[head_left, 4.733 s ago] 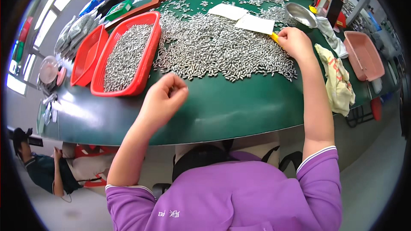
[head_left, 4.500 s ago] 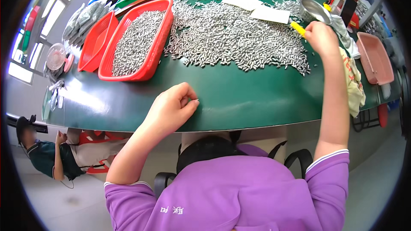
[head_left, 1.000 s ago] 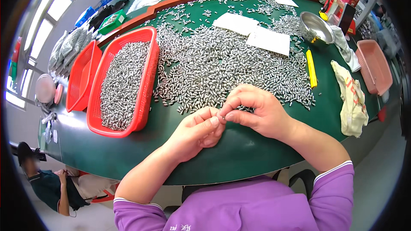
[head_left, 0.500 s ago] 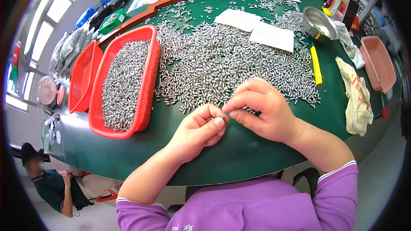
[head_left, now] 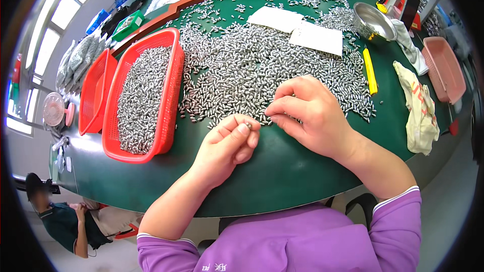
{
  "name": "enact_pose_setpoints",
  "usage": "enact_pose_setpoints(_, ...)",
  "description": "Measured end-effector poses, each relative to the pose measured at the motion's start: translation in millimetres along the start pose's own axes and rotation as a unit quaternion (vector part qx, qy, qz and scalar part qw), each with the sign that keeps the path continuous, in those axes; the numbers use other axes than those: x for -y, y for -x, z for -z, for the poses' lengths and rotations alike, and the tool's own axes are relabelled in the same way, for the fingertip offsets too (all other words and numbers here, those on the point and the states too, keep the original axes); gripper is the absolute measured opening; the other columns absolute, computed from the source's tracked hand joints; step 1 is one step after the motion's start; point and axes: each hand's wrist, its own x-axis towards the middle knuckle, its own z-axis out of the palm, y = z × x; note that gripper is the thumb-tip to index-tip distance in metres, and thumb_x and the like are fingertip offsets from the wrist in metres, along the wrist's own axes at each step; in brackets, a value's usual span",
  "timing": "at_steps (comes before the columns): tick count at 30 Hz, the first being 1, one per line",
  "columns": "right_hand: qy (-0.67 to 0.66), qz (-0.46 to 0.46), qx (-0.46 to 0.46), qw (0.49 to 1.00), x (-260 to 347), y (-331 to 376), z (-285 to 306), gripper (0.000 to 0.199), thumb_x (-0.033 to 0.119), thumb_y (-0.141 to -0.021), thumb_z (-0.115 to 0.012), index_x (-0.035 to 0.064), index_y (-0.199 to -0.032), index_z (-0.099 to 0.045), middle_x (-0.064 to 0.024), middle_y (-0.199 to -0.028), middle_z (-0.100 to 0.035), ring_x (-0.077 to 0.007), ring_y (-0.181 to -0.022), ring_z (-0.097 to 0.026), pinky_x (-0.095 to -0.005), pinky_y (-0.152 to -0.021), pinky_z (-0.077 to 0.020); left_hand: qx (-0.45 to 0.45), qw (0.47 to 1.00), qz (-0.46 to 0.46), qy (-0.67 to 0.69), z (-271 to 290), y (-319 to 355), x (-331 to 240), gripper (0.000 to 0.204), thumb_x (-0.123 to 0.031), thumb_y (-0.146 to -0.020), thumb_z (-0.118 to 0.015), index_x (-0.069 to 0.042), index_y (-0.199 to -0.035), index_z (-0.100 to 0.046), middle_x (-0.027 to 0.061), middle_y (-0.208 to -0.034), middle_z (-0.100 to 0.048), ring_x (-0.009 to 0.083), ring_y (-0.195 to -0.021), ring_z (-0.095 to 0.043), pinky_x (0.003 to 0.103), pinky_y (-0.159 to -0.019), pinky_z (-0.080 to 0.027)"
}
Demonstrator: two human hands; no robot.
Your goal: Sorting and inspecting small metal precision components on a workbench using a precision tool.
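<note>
At the middle of the frame the left hand [head_left: 227, 143] pinches one small metal piece [head_left: 248, 126] between thumb and forefinger, while the right hand [head_left: 307, 116] closes its fingertips on the near edge of the pile of metal pieces [head_left: 262, 65], likely mid-sorting, so next needs a careful single pick.

A broad heap of small silvery metal pieces [head_left: 262, 65], short and rounded like tiny capsules, lies spread loosely over the green table [head_left: 282, 171], thinning to scattered strays at its edges. One such piece [head_left: 248, 125] sits pinched between the thumb and forefinger of the left hand [head_left: 227, 143], just off the heap's near edge, while the right hand [head_left: 307, 116] rests its fingertips on that edge.
</note>
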Motion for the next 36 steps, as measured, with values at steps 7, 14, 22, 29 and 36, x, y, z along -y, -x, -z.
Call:
enact_pose_setpoints(7, 0.046, -0.013, 0.07, 0.996, 0, 9, -7, 0.014, 0.013, -0.072, -0.073, 0.0107, -0.082, -0.065, -0.0038, -0.098, -0.055, -0.0255, -0.095, -0.056, -0.0406, -0.085, -0.044, -0.024, 1.0, 0.003, 0.014, 0, -2, 2, 0.018, -0.017, -0.101, -0.044, -0.005, -0.109, -0.055, 0.0035, -0.084, -0.053, 0.0079, -0.055, -0.037, 0.021, -0.051, -0.032)
enact_pose_setpoints(14, 0.054, -0.035, 0.09, 0.994, 2, 9, -11, 0.014, 0.013, -0.074, -0.072, 0.0101, -0.084, -0.063, -0.005, -0.099, -0.054, -0.0259, -0.101, -0.053, -0.0407, -0.089, -0.0421, -0.025, 0.999, 0.029, 0.026, -1, -2, 2, 0.019, -0.017, -0.101, -0.043, -0.003, -0.107, -0.054, 0.0052, -0.084, -0.054, 0.0085, -0.055, -0.038, 0.021, -0.051, -0.032)
enact_pose_setpoints(22, -0.073, -0.079, 0.061, 0.992, 3, 4, -5, 0.011, 0.014, -0.079, -0.073, 0.0103, -0.086, -0.065, -0.0056, -0.1, -0.055, -0.0254, -0.098, -0.054, -0.0378, -0.088, -0.0436, -0.006, 0.999, 0.032, 0.016, -1, 0, 1, 0.016, -0.016, -0.101, -0.048, -0.005, -0.108, -0.056, 0.0028, -0.085, -0.056, 0.0062, -0.061, -0.042, 0.019, -0.054, -0.033)
enact_pose_setpoints(29, -0.221, -0.077, 0.062, 0.97, 3, 4, -7, 0.01, 0.018, -0.084, -0.072, 0.0119, -0.091, -0.068, -0.0045, -0.099, -0.055, -0.0201, -0.097, -0.055, -0.0331, -0.088, -0.0449, 0.032, 0.997, 0.051, 0.043, -2, 1, 1, 0.018, -0.018, -0.099, -0.051, -0.006, -0.112, -0.051, 0.003, -0.088, -0.056, 0.0059, -0.063, -0.043, 0.02, -0.055, -0.033)
enact_pose_setpoints(36, -0.192, -0.036, 0.072, 0.978, 3, 3, -8, 0.011, 0.018, -0.083, -0.072, 0.0132, -0.093, -0.07, -0.0021, -0.093, -0.057, -0.0193, -0.093, -0.055, -0.0329, -0.085, -0.0454, 0.035, 0.997, 0.063, 0.027, 0, 0, 4, 0.016, -0.017, -0.098, -0.055, -0.006, -0.108, -0.051, 0.0028, -0.088, -0.056, 0.0053, -0.063, -0.042, 0.019, -0.055, -0.032)
